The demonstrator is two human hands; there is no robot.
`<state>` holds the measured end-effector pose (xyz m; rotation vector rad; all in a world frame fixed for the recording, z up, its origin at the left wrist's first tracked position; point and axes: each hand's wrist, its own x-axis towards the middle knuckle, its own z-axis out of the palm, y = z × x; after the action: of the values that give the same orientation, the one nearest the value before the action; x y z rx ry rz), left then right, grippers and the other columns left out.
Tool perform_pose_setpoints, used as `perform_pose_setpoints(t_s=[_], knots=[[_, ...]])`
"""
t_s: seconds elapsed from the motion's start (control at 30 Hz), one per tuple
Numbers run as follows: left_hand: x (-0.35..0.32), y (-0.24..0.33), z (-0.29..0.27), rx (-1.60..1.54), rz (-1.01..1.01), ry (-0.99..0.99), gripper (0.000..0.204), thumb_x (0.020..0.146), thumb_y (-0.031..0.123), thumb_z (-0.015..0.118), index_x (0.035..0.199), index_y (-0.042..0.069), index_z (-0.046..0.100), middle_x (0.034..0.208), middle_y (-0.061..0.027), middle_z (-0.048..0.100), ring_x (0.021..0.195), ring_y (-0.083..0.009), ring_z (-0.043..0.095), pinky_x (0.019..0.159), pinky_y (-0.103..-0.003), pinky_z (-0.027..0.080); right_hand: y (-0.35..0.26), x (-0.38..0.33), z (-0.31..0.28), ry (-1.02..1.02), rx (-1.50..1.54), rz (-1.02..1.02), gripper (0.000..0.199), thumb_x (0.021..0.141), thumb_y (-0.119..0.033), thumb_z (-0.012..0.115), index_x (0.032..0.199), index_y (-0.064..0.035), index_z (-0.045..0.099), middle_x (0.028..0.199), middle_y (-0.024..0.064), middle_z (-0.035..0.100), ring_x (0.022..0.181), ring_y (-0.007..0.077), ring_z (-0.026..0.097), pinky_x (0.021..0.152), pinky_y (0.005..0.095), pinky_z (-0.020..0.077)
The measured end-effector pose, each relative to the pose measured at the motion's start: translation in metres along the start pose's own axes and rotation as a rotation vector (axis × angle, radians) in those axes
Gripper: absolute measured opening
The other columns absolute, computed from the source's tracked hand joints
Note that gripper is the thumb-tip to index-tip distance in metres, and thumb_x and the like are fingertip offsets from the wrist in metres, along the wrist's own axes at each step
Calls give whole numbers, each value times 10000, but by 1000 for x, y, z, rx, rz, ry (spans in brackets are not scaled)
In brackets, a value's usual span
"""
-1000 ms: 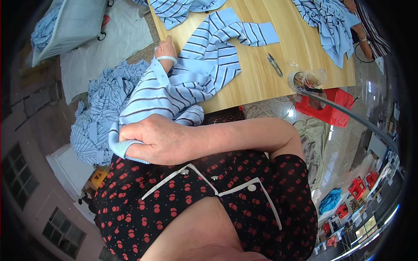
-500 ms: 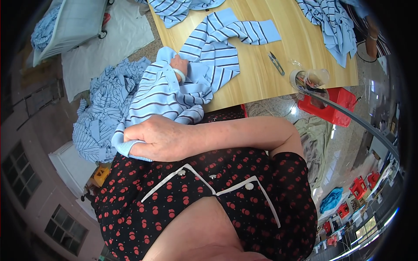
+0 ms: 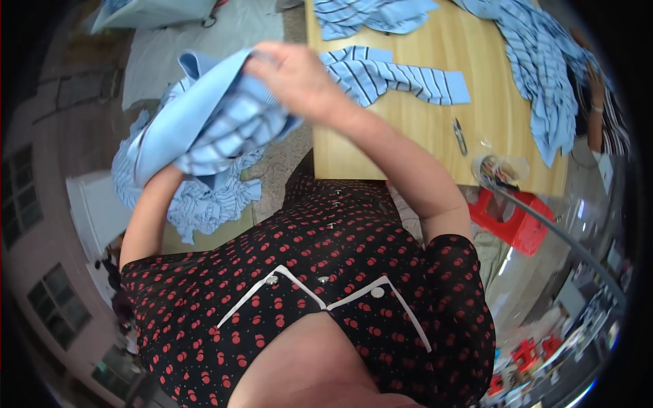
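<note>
A light-blue striped knit garment (image 3: 231, 126) with a wide plain blue band hangs in the air at the left of the table. My right hand (image 3: 292, 75) is closed on its upper edge, fingers slightly blurred. My left forearm goes up into the garment from below, and the cloth hides my left hand and its fingers. A striped sleeve (image 3: 422, 83) lies flat on the table, stretching rightward from behind my right hand; whether it belongs to the held garment I cannot tell.
On the wooden table (image 3: 381, 146) are thread snips (image 3: 460, 136), a clear tub of small items (image 3: 500, 170) and more striped garments (image 3: 371, 17). A striped heap (image 3: 211, 211) lies below left. A red stool (image 3: 510, 221) stands by the near right corner. Another person's hand (image 3: 595, 88) touches cloth at right.
My right hand has gone from near my chest up and away to the garment's upper edge. The garment is lifted off the table's left edge, and my left hand has slipped out of sight within it.
</note>
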<state>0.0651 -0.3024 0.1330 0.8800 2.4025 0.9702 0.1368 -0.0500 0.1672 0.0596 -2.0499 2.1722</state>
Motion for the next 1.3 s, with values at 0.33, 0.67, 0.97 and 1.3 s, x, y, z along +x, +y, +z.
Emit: perform_pose_setpoints(t_s=[0.33,0.67,0.97,1.3], knots=[[-46,65,-56,-184,-312,-323,197,802,134,459,918,-9,531,750,-69,556,634,-132,497,588,-254,414,115,53,24,120,-561,65,341,750,-334,482,712,-5,564,728,214,552,724,369,526,657,400,413],[-66,-24,-123,-1143,-106,349,152,802,97,456,851,-38,507,699,-83,545,573,-125,522,510,-217,416,163,81,119,29,-717,114,285,732,-304,529,793,-29,573,766,190,570,766,337,540,694,389,421],[-49,-53,-125,-474,-257,101,172,730,146,495,665,-1,555,539,-17,506,458,-56,452,414,-198,367,54,94,203,-306,-452,-369,542,630,-84,611,1139,-66,426,1148,105,436,996,254,467,816,324,393],[-57,-101,-136,-328,-117,432,234,747,222,536,810,-3,547,561,-38,495,504,-97,442,449,-255,348,34,122,235,-400,-752,-307,111,709,-124,579,780,-39,571,610,130,533,539,192,546,506,294,416]])
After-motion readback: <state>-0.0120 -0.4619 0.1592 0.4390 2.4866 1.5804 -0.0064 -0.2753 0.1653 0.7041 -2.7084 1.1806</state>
